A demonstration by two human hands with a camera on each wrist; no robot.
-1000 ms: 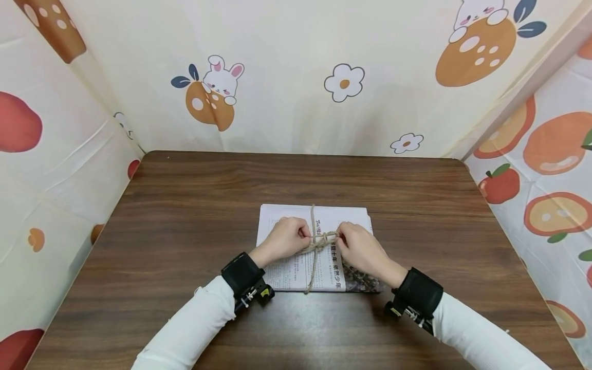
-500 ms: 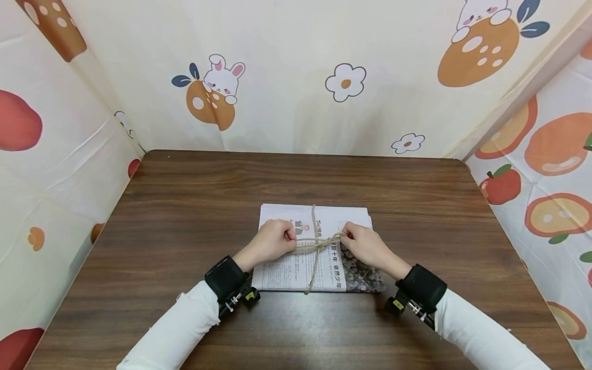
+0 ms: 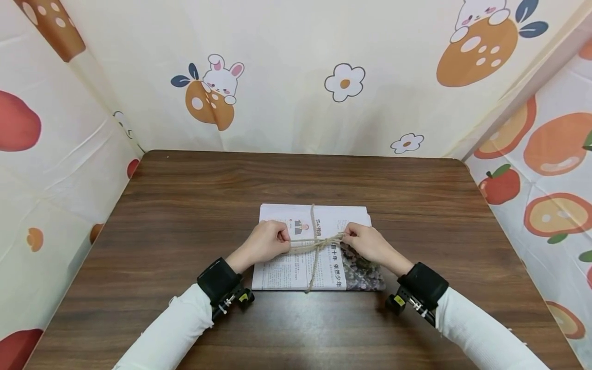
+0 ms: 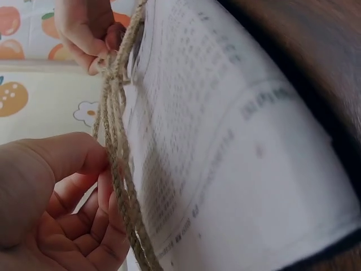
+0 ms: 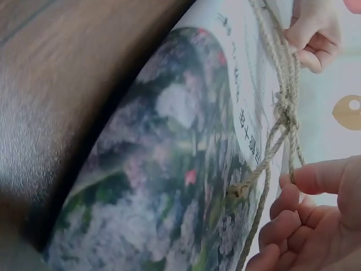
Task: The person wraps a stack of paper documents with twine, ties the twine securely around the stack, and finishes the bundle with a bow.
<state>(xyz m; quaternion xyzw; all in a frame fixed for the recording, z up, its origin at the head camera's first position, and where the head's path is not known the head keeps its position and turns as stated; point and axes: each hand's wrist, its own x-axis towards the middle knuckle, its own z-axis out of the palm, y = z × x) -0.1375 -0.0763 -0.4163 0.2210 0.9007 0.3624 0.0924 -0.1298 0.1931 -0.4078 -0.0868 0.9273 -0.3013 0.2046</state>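
Observation:
A folded newspaper bundle lies on the wooden table, printed with text and a flower photo on its right part. Jute twine crosses it both ways, with a knot near the middle. My left hand pinches a strand between thumb and forefinger, left of the knot. On the other side, my right hand pinches twine between thumb and forefinger. The strands run taut between the two hands, close over the paper. A frayed twine end hangs over the photo in the right wrist view.
The brown wood-grain table surrounds the bundle. Pale curtains with fruit and rabbit prints stand behind it and on both sides. Black wrist cameras are strapped at the left cuff and right cuff.
My left hand has moved left, away from the knot, drawing the strand out. My right hand has shifted slightly right, and the knot looks tighter.

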